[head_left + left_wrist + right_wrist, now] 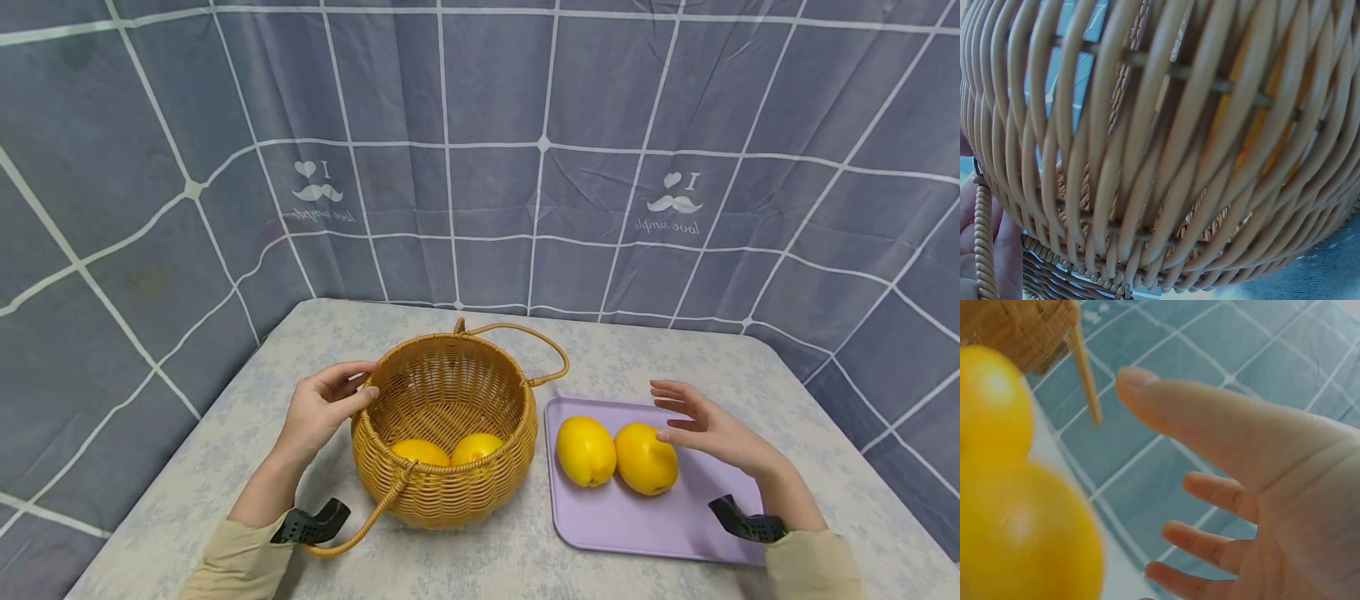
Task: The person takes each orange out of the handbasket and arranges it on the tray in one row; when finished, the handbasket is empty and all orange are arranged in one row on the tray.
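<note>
A round wicker basket (442,500) stands left of centre, with two lemons (420,452) lying inside it. My left hand (322,408) grips the basket's left rim, thumb reaching over the edge. Close up in the left wrist view, the woven side (1166,150) hides most of that hand. Two more lemons (587,451) lie side by side on a lilac tray (660,529). Beside the right-hand lemon (647,459), my right hand (712,429) hovers over the tray with fingers spread. A gap separates it from the fruit (1029,537) in the right wrist view, and it holds nothing.
One basket handle (555,346) sticks out towards the tray; the other handle (360,533) hangs down at the front left. A pale patterned cloth (330,321) covers the table. Behind rises a blue-grey checked curtain (487,192).
</note>
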Demonstrator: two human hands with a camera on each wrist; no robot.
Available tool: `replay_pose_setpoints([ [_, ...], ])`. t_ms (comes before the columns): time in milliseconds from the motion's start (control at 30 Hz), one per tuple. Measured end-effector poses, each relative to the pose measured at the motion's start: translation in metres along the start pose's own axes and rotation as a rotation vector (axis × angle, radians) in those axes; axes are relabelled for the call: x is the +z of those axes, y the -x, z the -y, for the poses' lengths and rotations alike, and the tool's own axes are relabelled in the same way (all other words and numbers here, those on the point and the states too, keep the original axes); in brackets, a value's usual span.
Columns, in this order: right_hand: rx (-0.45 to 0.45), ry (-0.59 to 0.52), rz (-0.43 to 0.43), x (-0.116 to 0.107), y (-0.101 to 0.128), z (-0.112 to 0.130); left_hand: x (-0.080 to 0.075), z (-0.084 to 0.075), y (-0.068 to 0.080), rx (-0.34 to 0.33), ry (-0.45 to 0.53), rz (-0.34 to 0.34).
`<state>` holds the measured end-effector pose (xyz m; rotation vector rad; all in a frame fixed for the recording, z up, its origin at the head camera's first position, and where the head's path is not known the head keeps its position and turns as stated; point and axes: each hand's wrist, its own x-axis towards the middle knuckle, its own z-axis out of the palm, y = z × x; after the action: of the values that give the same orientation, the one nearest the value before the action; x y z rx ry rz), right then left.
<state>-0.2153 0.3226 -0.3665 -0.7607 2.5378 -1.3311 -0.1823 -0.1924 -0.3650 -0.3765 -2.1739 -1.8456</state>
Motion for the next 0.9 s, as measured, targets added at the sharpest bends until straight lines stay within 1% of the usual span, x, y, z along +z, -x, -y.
replay_pose_setpoints([
  [167,-0.077,-0.004,-0.006,-0.008,-0.017,0.027,0.000,-0.001,0.001,-0.009,0.000,-0.003],
  [333,-0.110,-0.010,0.032,-0.011,-0.039,0.058,-0.001,-0.001,0.001,-0.012,-0.004,-0.004],
  [467,-0.139,0.007,0.068,-0.011,-0.057,0.079,-0.001,-0.001,0.001,-0.015,-0.006,-0.007],
  [667,-0.172,0.008,0.125,-0.006,-0.081,0.102,0.000,-0.002,0.000,-0.013,0.008,-0.013],
  [900,-0.196,0.002,0.174,0.004,-0.101,0.126,0.000,-0.001,0.001,-0.012,0.029,-0.013],
])
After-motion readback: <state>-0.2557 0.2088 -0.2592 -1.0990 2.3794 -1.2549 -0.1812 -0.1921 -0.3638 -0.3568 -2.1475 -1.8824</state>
